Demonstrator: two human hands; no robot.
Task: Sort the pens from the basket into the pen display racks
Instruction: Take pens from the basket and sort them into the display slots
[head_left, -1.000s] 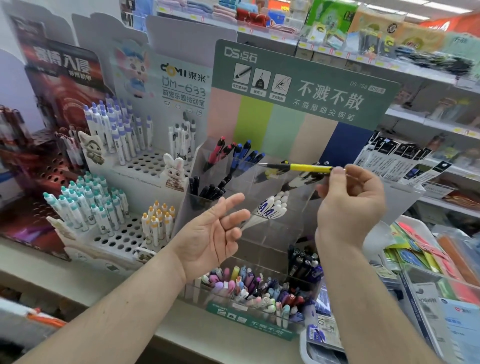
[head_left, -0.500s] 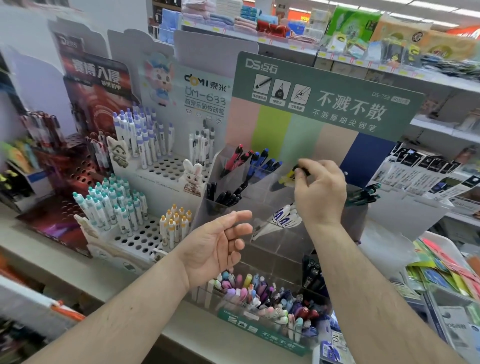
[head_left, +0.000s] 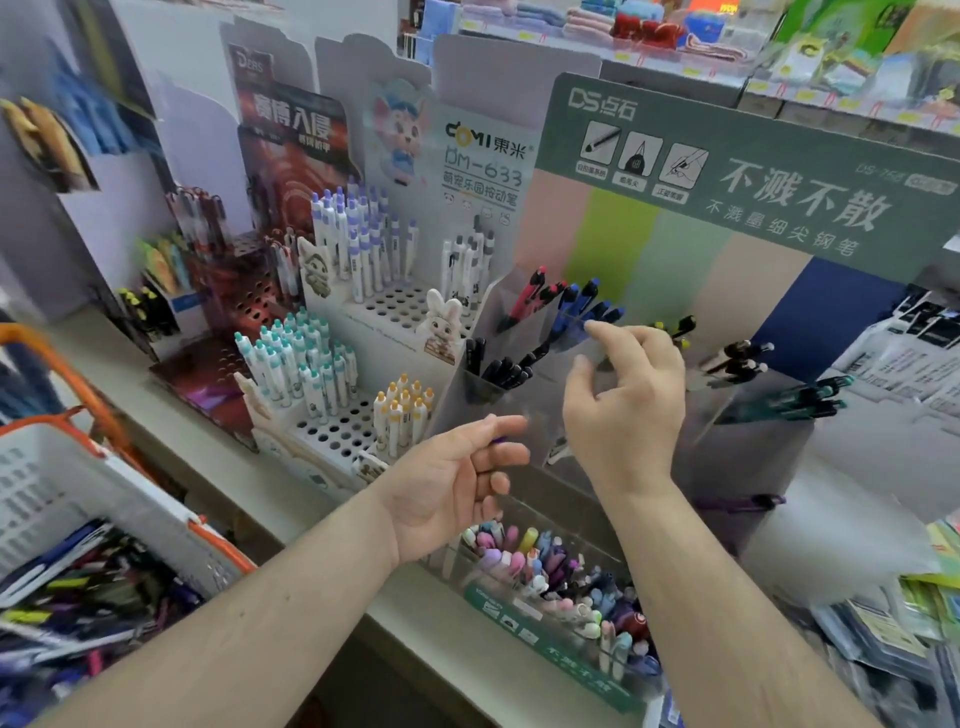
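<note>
Moved: the right hand (head_left: 626, 400) has let go of the yellow pen (head_left: 675, 328), now lying in the clear rack (head_left: 748, 431); the basket (head_left: 104, 499) has come into view.
Risk: reaching back left, an arm could knock the white pens (head_left: 296, 364) over.
Basket: on the left, heaped with mixed pens.
Left hand (head_left: 457, 483): fingers loosely spread, empty.
Right hand: fingers apart, empty.

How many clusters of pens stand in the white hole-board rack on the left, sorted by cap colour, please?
Purple-capped cluster: 1
Dark-capped cluster: 1
Teal-capped cluster: 1
Yellow-capped cluster: 1
Total: 4
</note>
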